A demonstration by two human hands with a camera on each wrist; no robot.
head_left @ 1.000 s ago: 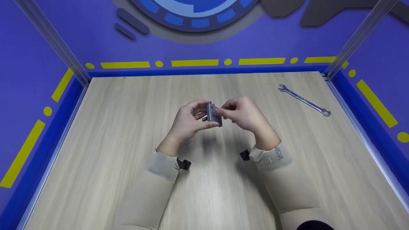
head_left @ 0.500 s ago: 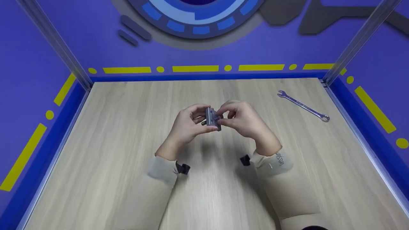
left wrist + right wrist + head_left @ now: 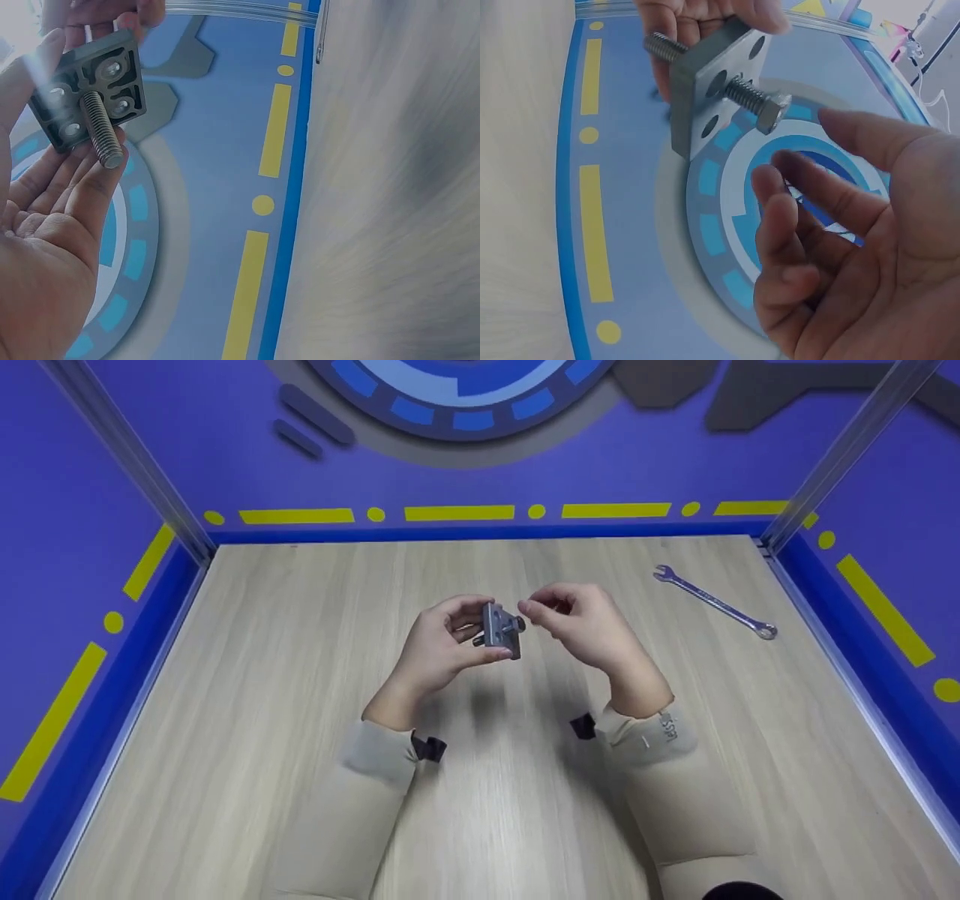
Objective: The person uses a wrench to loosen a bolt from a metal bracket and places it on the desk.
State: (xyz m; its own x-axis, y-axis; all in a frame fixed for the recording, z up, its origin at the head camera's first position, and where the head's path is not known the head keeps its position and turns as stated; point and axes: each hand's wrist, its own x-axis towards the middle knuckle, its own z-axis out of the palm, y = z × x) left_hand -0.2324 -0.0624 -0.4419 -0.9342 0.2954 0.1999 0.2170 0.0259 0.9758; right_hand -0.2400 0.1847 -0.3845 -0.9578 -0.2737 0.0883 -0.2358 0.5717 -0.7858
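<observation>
left hand (image 3: 435,649) pinching block (image 3: 700,110) by edges, bolt (image 3: 746,95) through it; right hand (image 3: 592,626) loosely curled near bolt; wrench (image 3: 712,601) far right

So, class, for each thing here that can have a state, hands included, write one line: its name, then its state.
Bolt: through the plate, head standing off its face, not flush.
Plate: held up off the table, tilted.
Wrench: lying on the table, untouched.
Left hand: gripping the plate by its edges.
Right hand: near the bolt, holding nothing.
</observation>
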